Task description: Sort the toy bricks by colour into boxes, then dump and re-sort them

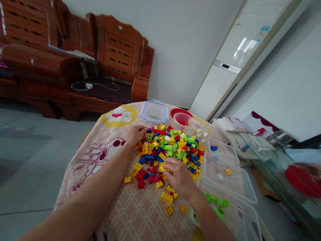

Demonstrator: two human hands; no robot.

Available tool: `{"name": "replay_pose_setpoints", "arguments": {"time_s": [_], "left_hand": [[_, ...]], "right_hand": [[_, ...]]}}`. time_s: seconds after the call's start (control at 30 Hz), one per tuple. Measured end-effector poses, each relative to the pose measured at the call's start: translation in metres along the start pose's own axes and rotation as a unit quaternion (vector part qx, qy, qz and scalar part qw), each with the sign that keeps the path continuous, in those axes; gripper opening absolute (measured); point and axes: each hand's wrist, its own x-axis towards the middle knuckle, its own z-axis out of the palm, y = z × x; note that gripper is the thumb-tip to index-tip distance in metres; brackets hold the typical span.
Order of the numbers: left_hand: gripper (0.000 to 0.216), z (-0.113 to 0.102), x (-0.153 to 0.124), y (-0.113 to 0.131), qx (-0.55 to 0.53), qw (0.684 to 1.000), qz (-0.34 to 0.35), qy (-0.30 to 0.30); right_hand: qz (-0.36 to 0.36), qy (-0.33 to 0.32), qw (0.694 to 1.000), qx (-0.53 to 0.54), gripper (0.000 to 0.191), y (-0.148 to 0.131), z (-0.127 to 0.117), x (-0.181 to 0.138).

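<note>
A heap of mixed toy building bricks, yellow, red, blue and green, is spread over the round table. At its far left edge rests my left hand, fingers stretched toward the bricks, with nothing visible in them; their tips are partly hidden. My right hand is over the near side of the heap, its fingers closed on a yellow brick. Loose yellow bricks lie on the cloth below it, and a few red bricks are just left of them.
To the right stand clear plastic containers: one holds a yellow brick, another a blue brick, the nearest green bricks. Behind the heap are a blue-rimmed lid and a round tub. A glass table adjoins on the right.
</note>
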Motion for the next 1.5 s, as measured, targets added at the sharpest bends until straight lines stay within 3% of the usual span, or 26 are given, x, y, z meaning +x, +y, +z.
{"name": "replay_pose_setpoints", "arguments": {"time_s": [0.17, 0.33, 0.43, 0.57, 0.67, 0.83, 1.0, 1.27, 1.5], "left_hand": [[0.035, -0.003, -0.002, 0.001, 0.016, 1.0, 0.007, -0.004], [0.035, -0.003, -0.002, 0.002, 0.022, 1.0, -0.005, -0.008], [0.035, -0.003, -0.002, 0.003, 0.023, 1.0, -0.005, -0.009], [0.034, -0.003, -0.003, 0.004, 0.02, 1.0, -0.013, -0.01], [0.033, -0.002, -0.005, 0.006, 0.01, 1.0, -0.019, -0.009], [0.032, -0.004, -0.007, 0.009, 0.005, 1.0, -0.014, -0.01], [0.035, -0.004, -0.005, 0.006, 0.022, 1.0, 0.001, -0.007], [0.038, -0.002, -0.002, 0.0, 0.017, 1.0, 0.011, -0.006], [0.038, -0.002, -0.002, -0.002, 0.013, 1.0, -0.001, -0.002]], "right_hand": [[0.021, 0.093, 0.995, 0.002, 0.02, 0.008, -0.034, 0.004], [0.073, 0.192, 0.974, -0.095, 0.023, 0.045, -0.083, -0.006], [0.121, 0.178, 0.954, -0.207, 0.025, 0.073, -0.108, -0.023], [0.224, 0.086, 0.908, -0.343, 0.023, 0.1, -0.119, -0.045], [0.243, 0.074, 0.9, -0.354, 0.019, 0.102, -0.115, -0.05], [0.18, 0.051, 0.953, -0.239, 0.019, 0.07, -0.097, -0.03], [0.104, -0.017, 0.984, -0.144, 0.014, 0.025, -0.059, -0.011], [0.042, -0.166, 0.972, -0.163, 0.014, -0.006, -0.006, -0.005], [0.018, -0.167, 0.963, -0.209, 0.011, -0.005, 0.002, -0.005]]}}
